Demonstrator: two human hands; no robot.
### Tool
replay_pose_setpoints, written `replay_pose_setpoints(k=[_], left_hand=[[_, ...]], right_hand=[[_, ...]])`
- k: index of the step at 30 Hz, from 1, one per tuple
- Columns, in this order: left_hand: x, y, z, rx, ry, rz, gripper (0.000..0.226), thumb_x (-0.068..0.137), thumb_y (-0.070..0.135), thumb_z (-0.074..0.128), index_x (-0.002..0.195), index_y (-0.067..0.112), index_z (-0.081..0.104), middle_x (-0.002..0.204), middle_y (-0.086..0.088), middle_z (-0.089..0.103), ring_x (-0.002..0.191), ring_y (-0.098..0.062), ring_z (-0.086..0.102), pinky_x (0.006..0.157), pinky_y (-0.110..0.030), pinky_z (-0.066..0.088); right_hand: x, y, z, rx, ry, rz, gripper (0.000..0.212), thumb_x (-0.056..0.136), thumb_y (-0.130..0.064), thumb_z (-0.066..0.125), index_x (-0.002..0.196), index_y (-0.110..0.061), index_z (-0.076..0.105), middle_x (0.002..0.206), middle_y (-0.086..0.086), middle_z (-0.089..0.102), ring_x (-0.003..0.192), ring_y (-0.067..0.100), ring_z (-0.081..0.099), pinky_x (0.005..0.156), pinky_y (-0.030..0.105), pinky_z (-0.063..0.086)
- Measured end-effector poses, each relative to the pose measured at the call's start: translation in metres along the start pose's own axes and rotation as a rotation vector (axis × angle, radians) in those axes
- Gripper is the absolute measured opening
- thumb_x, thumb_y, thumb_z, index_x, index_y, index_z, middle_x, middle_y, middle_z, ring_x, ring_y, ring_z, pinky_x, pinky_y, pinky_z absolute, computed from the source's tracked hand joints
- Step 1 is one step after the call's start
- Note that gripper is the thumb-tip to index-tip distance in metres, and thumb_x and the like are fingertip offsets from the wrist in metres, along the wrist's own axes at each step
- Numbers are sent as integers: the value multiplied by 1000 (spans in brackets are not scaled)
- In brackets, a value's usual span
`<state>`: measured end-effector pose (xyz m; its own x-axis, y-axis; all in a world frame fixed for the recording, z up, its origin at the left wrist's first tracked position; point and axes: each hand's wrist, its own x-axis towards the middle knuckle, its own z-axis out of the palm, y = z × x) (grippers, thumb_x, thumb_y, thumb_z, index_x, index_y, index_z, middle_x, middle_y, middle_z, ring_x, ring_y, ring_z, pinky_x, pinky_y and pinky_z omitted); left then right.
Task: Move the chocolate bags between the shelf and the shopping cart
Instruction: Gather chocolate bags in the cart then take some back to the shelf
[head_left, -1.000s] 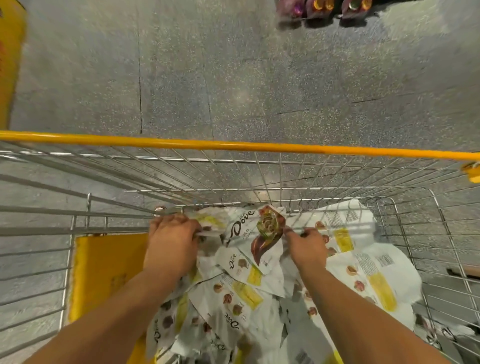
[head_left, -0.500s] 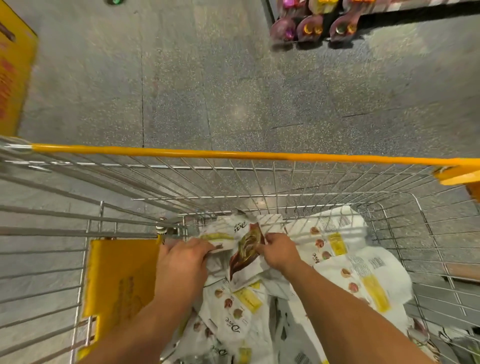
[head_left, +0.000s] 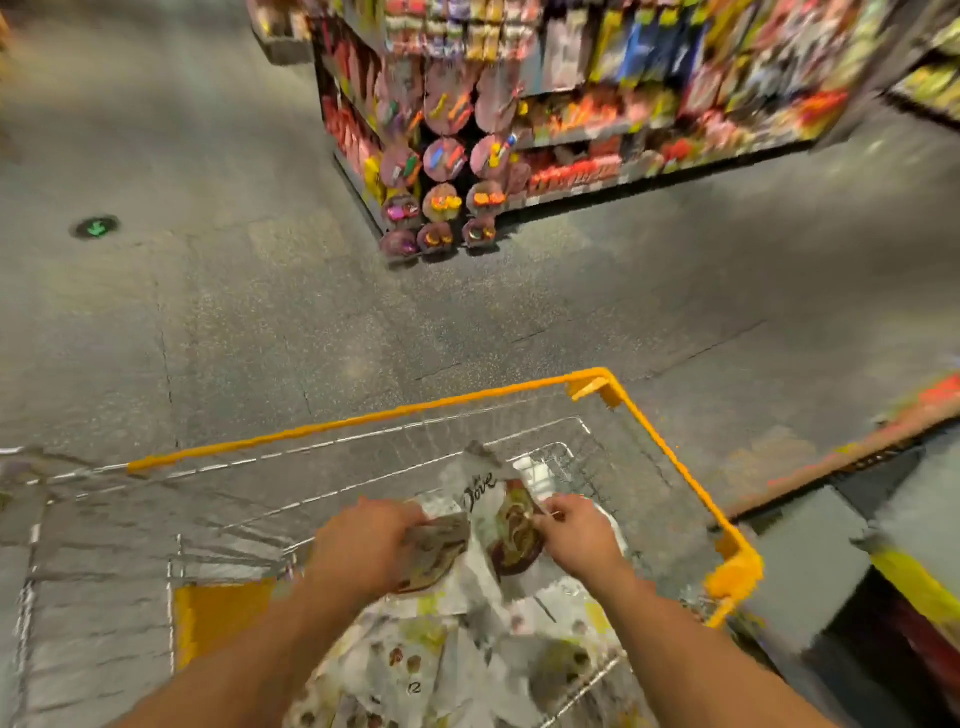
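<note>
The Dove bag (head_left: 496, 512) stands on end between the hands, near the far edge of the shopping cart (head_left: 363, 418) — fingers (head_left: 557, 512) of the right hand (head_left: 579, 543) pinching its right edge, left hand (head_left: 363, 545) curled round a second bag (head_left: 434, 553).

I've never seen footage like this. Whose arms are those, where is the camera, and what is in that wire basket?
No machine here: these are a person's two bare arms, filmed by a wide-angle camera worn on the head, looking forward and down. The left hand and right hand reach into a shopping cart with a yellow rim. In it lies a pile of white chocolate bags. The right hand pinches the edge of a Dove bag; the left hand grips a second bag beside it. Across the floor stands a shelf of colourful goods, blurred by motion.
</note>
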<state>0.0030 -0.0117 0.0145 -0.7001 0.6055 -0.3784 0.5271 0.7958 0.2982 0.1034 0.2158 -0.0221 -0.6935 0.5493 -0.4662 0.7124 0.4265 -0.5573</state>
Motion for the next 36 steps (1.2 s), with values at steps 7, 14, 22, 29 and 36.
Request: replay_pose_setpoints(k=[7,14,22,29,36], left_hand=[[-18,158,-121,200,157,424,28,98,46,46,120,38,60,104,2,68,102,-22,62,69,-29,44],[-51,312,-203,219,358,686,27,94,45,49,117,38,61,105,5,70,103,-23,63,76,-33,49],[-99,475,-242,260,436,876,17,95,41,50,98,33,65,88,9,68,87,-18,62,68,-33,51],[-122,574,-251,204,579,935,9,95,36,50,91,32,57,85,7,65,82,-19,58,64,-33,50],[-102,630,-238,223,718,835,15,96,17,42,94,28,52,79,4,60,76,-22,54,69,-35,35]], right_hand=[[-95,25,-174,38,265,-12,31,83,-26,68,57,-32,52,64,-6,59,72,18,58,66,32,47],[-216,41,-334,202,616,13,8,86,-19,69,83,-13,73,82,11,71,75,19,60,54,11,38],[-318,120,-459,309,856,77,13,88,-31,65,93,-20,71,89,-4,71,85,16,66,76,33,54],[-352,189,-523,481,994,78,13,94,-26,60,103,-18,64,100,3,71,92,23,67,81,41,54],[-340,234,-540,583,1024,162,17,96,-18,53,111,-25,57,102,3,67,88,21,63,78,37,52]])
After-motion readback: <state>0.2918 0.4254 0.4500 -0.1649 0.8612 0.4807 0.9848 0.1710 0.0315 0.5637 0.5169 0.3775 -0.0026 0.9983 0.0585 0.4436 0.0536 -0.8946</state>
